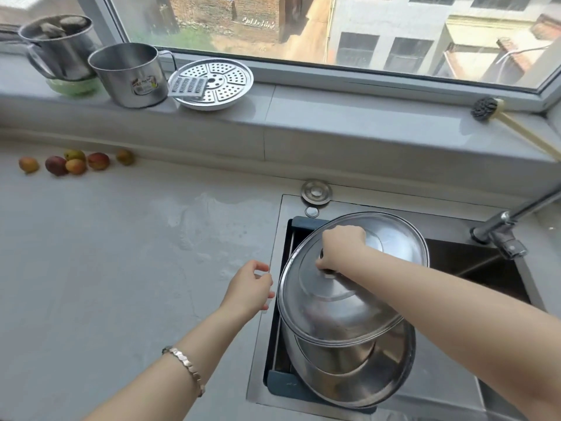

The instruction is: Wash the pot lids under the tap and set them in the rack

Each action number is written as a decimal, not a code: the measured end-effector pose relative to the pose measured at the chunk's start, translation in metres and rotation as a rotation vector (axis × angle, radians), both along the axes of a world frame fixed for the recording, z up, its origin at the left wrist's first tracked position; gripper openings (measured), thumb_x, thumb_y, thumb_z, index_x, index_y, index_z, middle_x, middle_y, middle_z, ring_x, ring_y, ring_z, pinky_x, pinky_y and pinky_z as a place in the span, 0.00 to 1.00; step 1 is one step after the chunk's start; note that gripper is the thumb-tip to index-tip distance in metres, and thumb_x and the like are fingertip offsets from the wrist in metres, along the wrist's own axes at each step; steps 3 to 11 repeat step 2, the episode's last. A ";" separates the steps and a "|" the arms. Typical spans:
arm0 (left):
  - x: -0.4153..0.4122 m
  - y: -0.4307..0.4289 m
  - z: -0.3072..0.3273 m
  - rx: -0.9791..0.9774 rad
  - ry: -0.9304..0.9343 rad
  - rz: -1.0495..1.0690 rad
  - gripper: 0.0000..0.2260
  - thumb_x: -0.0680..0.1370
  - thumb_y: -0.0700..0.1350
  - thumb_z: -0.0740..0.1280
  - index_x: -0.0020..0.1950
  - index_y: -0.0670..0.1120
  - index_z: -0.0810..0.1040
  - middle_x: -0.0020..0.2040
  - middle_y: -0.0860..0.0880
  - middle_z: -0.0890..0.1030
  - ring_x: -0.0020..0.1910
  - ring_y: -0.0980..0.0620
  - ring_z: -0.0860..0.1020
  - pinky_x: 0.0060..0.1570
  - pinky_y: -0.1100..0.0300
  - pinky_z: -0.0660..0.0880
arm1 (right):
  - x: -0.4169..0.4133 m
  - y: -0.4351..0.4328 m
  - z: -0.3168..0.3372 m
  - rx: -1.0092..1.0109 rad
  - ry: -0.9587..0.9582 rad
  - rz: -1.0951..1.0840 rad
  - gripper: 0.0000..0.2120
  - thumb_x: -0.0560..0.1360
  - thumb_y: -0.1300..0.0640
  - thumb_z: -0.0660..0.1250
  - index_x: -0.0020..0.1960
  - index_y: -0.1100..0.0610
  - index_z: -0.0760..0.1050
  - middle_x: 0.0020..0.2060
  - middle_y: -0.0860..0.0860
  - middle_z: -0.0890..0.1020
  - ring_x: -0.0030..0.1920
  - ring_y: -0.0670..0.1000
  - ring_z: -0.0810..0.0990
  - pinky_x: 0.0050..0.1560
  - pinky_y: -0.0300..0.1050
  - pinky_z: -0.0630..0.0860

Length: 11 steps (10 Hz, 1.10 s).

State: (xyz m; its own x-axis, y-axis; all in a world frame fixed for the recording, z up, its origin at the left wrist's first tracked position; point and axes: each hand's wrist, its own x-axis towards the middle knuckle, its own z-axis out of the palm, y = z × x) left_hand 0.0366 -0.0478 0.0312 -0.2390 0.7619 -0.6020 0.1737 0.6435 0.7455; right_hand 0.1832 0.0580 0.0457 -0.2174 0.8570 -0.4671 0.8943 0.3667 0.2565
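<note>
My right hand grips the dark knob of a large domed steel pot lid, holding it tilted over the left part of the sink. Under it a second steel lid leans in the blue-framed rack that spans the sink's left side. My left hand hovers over the counter just left of the sink edge, fingers loosely curled and holding nothing. A bracelet sits on that wrist. The tap reaches in from the right, and I see no water running from it.
The grey counter has a wet patch by the sink. Several small fruits lie at its far left. On the windowsill stand two steel pots, a perforated steamer plate and a brush. A sink plug rests behind the sink.
</note>
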 end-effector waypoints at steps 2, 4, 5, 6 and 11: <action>0.008 0.004 0.003 0.014 0.132 -0.123 0.11 0.78 0.40 0.56 0.58 0.46 0.71 0.47 0.46 0.78 0.41 0.50 0.80 0.43 0.54 0.78 | 0.010 -0.005 0.015 0.058 0.177 -0.067 0.27 0.75 0.36 0.55 0.61 0.56 0.70 0.56 0.55 0.74 0.54 0.55 0.76 0.41 0.44 0.65; 0.008 0.004 0.003 0.014 0.132 -0.123 0.11 0.78 0.40 0.56 0.58 0.46 0.71 0.47 0.46 0.78 0.41 0.50 0.80 0.43 0.54 0.78 | 0.010 -0.005 0.015 0.058 0.177 -0.067 0.27 0.75 0.36 0.55 0.61 0.56 0.70 0.56 0.55 0.74 0.54 0.55 0.76 0.41 0.44 0.65; 0.008 0.004 0.003 0.014 0.132 -0.123 0.11 0.78 0.40 0.56 0.58 0.46 0.71 0.47 0.46 0.78 0.41 0.50 0.80 0.43 0.54 0.78 | 0.010 -0.005 0.015 0.058 0.177 -0.067 0.27 0.75 0.36 0.55 0.61 0.56 0.70 0.56 0.55 0.74 0.54 0.55 0.76 0.41 0.44 0.65; 0.008 0.004 0.003 0.014 0.132 -0.123 0.11 0.78 0.40 0.56 0.58 0.46 0.71 0.47 0.46 0.78 0.41 0.50 0.80 0.43 0.54 0.78 | 0.010 -0.005 0.015 0.058 0.177 -0.067 0.27 0.75 0.36 0.55 0.61 0.56 0.70 0.56 0.55 0.74 0.54 0.55 0.76 0.41 0.44 0.65; 0.008 0.004 0.003 0.014 0.132 -0.123 0.11 0.78 0.40 0.56 0.58 0.46 0.71 0.47 0.46 0.78 0.41 0.50 0.80 0.43 0.54 0.78 | 0.010 -0.005 0.015 0.058 0.177 -0.067 0.27 0.75 0.36 0.55 0.61 0.56 0.70 0.56 0.55 0.74 0.54 0.55 0.76 0.41 0.44 0.65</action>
